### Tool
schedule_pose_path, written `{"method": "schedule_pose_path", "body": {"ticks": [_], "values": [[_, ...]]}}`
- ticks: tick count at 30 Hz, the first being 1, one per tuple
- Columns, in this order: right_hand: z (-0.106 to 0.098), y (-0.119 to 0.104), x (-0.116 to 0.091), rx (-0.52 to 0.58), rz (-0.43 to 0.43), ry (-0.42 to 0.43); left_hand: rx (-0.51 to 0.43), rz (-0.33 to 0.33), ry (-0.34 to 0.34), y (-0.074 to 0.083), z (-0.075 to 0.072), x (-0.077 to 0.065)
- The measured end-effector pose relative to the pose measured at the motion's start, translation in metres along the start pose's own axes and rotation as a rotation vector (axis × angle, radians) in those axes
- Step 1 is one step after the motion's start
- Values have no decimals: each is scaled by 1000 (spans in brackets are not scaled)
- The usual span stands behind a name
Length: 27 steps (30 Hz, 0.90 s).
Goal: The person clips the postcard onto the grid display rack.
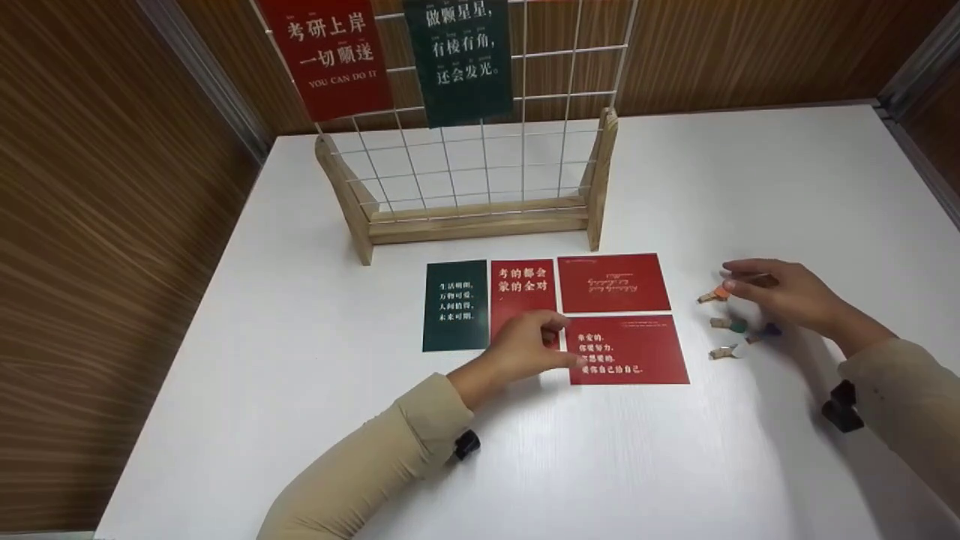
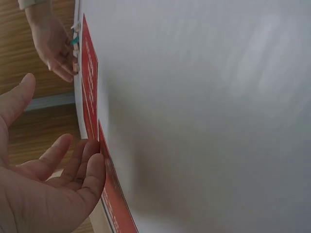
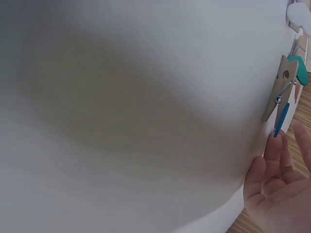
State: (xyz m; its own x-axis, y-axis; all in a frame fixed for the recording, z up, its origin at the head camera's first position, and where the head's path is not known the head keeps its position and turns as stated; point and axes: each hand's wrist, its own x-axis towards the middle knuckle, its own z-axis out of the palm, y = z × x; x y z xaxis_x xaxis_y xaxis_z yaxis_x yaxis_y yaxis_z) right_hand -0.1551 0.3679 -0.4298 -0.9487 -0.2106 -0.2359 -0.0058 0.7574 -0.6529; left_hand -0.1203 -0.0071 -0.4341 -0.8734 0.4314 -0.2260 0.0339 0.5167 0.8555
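My left hand [image 1: 521, 349] hovers low over the cards, fingers loosely bent, with nothing in its grasp. Its fingertips overlap the left edge of the lower red card [image 1: 630, 352] in the head view, and the hand partly hides the upright red card [image 1: 523, 292]. Beside these lie a dark green card [image 1: 455, 307] and an upper red card [image 1: 615, 285]. My right hand [image 1: 799, 296] is at the small wooden clothespins, thumb tip right at the orange clothespin [image 1: 720, 292]. Close by lie the green clothespin [image 1: 727, 325], a blue clothespin [image 1: 763, 334] and a white clothespin [image 1: 724, 352].
Behind the cards stands a white wire grid [image 1: 484, 154] on a wooden stand [image 1: 480, 229]. A red card [image 1: 334, 60] and a green card [image 1: 461, 64] hang on it. The white table [image 1: 247, 420] is bordered by brown wood-grain walls [image 1: 112, 225].
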Motion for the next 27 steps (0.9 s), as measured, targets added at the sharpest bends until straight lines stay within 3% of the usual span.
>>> {"method": "schedule_pose_path", "body": {"ticks": [9,13,22,27], "values": [[2,1,2,-2,-37,-1,63,-17,-1,3,15,-12],[4,2,3,-38,-75,34,131,28,3,5,22,-17],[6,4,2,-58,-105,71,423,145,-15,2,34,-23],[7,7,4,-58,-104,79,514,150,-57,2,34,-26]]}}
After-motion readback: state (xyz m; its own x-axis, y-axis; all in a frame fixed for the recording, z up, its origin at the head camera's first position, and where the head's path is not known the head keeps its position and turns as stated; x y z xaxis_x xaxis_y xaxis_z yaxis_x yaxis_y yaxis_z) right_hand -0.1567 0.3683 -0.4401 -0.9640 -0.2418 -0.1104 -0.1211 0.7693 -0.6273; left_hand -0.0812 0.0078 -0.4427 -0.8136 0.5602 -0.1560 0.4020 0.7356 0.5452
